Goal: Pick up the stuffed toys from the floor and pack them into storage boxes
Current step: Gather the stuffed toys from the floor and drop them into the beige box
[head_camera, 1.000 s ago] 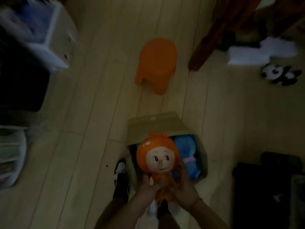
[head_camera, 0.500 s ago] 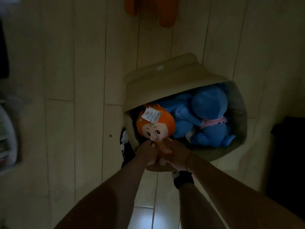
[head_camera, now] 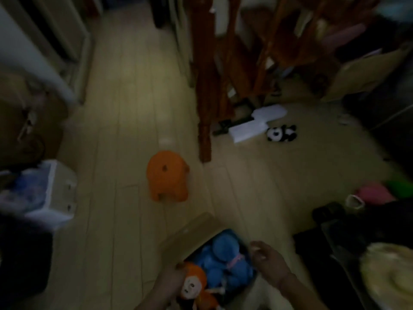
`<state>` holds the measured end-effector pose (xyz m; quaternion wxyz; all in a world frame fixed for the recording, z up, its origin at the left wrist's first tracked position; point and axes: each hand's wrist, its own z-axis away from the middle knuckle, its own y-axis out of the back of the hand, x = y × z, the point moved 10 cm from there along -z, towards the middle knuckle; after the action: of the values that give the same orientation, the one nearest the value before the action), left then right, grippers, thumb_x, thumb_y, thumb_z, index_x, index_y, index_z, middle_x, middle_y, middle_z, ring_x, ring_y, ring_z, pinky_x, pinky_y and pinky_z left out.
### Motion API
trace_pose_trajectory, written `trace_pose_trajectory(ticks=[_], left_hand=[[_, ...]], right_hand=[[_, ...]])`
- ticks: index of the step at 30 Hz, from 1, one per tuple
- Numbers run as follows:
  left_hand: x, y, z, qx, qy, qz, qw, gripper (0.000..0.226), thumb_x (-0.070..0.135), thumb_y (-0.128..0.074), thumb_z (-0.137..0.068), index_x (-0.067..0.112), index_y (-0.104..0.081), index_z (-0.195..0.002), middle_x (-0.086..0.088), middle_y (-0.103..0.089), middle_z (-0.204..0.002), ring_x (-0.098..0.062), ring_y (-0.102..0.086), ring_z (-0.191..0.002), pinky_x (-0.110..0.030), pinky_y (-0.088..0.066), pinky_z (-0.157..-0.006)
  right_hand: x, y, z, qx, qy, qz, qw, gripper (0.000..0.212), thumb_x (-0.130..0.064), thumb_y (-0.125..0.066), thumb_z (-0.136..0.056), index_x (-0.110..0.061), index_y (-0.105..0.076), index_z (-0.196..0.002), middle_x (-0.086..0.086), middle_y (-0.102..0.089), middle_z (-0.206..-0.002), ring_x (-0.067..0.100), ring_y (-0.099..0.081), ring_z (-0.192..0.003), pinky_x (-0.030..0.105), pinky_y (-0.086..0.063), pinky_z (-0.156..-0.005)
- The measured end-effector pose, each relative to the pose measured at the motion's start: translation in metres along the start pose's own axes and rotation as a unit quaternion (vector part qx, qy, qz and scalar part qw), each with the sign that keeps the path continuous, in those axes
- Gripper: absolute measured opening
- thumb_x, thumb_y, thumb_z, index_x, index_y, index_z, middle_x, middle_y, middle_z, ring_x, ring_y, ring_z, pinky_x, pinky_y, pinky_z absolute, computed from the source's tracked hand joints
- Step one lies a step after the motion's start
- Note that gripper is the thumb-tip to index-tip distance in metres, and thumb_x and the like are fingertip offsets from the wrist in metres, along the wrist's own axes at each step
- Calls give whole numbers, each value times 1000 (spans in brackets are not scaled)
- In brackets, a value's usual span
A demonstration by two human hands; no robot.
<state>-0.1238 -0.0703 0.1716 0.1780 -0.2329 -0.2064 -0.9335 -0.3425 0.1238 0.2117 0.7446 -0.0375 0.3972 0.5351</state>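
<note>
A tan storage box (head_camera: 192, 231) stands open on the floor at the bottom centre. Inside it lie a blue stuffed toy (head_camera: 223, 253) and an orange-haired doll (head_camera: 194, 285), the doll face up at the near left corner. My left hand (head_camera: 172, 278) rests against the doll's head at the box's left edge, its fingers blurred and dark. My right hand (head_camera: 268, 260) hovers over the box's right edge with fingers spread, holding nothing. A small panda toy (head_camera: 281, 133) lies on the floor at the far right.
An orange plastic stool (head_camera: 167, 175) stands beyond the box. Brown wooden furniture legs (head_camera: 204, 97) rise behind it, with white flat pieces (head_camera: 257, 121) beside the panda. A white bin (head_camera: 58, 191) sits at the left. Pink (head_camera: 373, 193) and pale yellow (head_camera: 388, 276) soft things lie at the right.
The orange doll went from my two hands down into the box beside the blue toy. My right hand has let go and lifted away. The camera has tilted up toward the room.
</note>
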Motion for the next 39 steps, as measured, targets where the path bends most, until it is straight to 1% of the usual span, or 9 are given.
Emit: trace_pose_trajectory(ticks=[2, 4, 10, 16, 19, 26, 30, 35, 39], left_hand=[[61, -27, 34, -27, -37, -16, 999, 27, 23, -55, -93, 10, -58, -117, -6, -64, -101, -17, -58, -89, -25, -44, -71], [136, -62, 60, -41, -106, -17, 993, 19, 22, -53, -95, 14, -57, -112, -3, -62, -93, -15, -57, -83, -25, -45, -68], [270, -205, 110, -76, -197, -39, 977, 18, 17, -56, -93, 13, -60, -110, -6, -62, -97, -18, -57, -82, -33, -49, -81], [357, -289, 142, -71, -264, -82, 959, 26, 27, -59, -91, 18, -63, -115, 2, -61, -107, -14, -57, -101, -23, -46, -86], [387, -300, 134, -68, -263, -83, 959, 26, 25, -59, -91, 16, -63, -115, 2, -62, -107, -15, -58, -101, -25, -47, -90], [455, -302, 81, -49, -259, -96, 960, 16, 29, -62, -89, 24, -65, -104, 3, -65, -110, -19, -63, -103, -33, -51, -95], [517, -309, 26, -78, -250, -124, 957, 34, 29, -58, -93, 13, -60, -123, 4, -60, -117, -16, -57, -111, -22, -43, -92], [613, -304, -62, -101, -225, -147, 958, 39, 30, -57, -93, 16, -54, -130, 10, -52, -116, -6, -48, -107, -18, -35, -89], [695, -300, -128, -103, -217, -171, 955, 9, 27, -55, -94, 25, -61, -101, 14, -57, -98, -10, -54, -102, -20, -40, -87]], right_hand=[[-10, 52, 28, 24, -7, -48, 999, 25, -4, -59, -90, -10, -58, -115, 4, -64, -84, 12, -57, -68, 5, -40, -48], [-3, 100, 45, 53, -1, -50, 997, 30, -5, -59, -90, -9, -58, -120, 5, -63, -80, 15, -57, -66, 8, -43, -48], [22, 236, 84, 108, 20, -60, 992, 40, -16, -59, -91, -17, -50, -130, 1, -62, -83, 8, -57, -69, 2, -42, -52], [11, 354, 98, 177, 62, -60, 980, 42, -12, -57, -88, -14, -50, -129, 1, -62, -72, 12, -58, -67, 12, -45, -58], [-3, 388, 84, 169, 73, -101, 978, 39, -12, -56, -91, -16, -49, -129, 4, -59, -73, 12, -56, -66, 3, -43, -52], [-35, 437, 17, 174, 78, -134, 972, 41, -19, -61, -91, -15, -51, -131, 6, -63, -90, 14, -59, -77, 2, -43, -54], [-57, 468, -50, 165, 50, -169, 970, 42, -21, -59, -92, -19, -48, -132, 1, -61, -92, 12, -59, -78, 9, -45, -53], [-93, 527, -159, 191, 22, -207, 959, 43, -18, -59, -90, -17, -50, -132, -4, -57, -85, 16, -60, -75, 21, -47, -60], [-120, 557, -234, 180, -7, -246, 952, 40, -19, -57, -92, -19, -50, -130, -4, -58, -88, 15, -60, -76, 22, -48, -63]])
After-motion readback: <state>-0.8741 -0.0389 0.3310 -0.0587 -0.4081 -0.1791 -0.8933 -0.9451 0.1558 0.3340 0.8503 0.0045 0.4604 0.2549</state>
